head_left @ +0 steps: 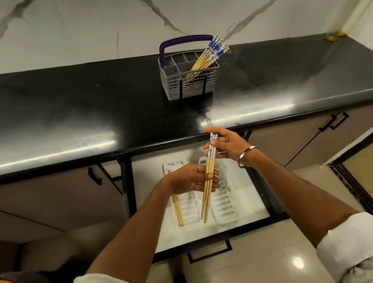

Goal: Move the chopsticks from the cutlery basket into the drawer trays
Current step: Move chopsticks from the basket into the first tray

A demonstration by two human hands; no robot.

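Closest to you, both forearms reach out of rolled white sleeves over the open drawer [248,213]. Your left hand [190,179] lies palm-up with its fingers loosely curled, and the middle of a small bundle of chopsticks [209,178] rests across them. Your right hand [227,144], with a metal bangle [247,156] at the wrist, pinches the patterned blue-and-white top ends of that same bundle between thumb and fingers. The bundle slants down toward you, its plain bamboo tips hanging free between the two trays.

Below your hands, the drawer floor is pale and smooth. The left tray [187,211] is white ribbed plastic and already holds chopsticks in the tray [178,210] along its left edge. The right tray [224,205], the same ribbed white plastic, sits just beside it.

Further off, the glossy black stone countertop [60,114] carries the grey plastic-mesh cutlery basket [191,82] with its purple handle [185,40]. More chopsticks in the basket [208,56] lean to the right out of a compartment. Behind that rises a white marble-veined backsplash [72,26].
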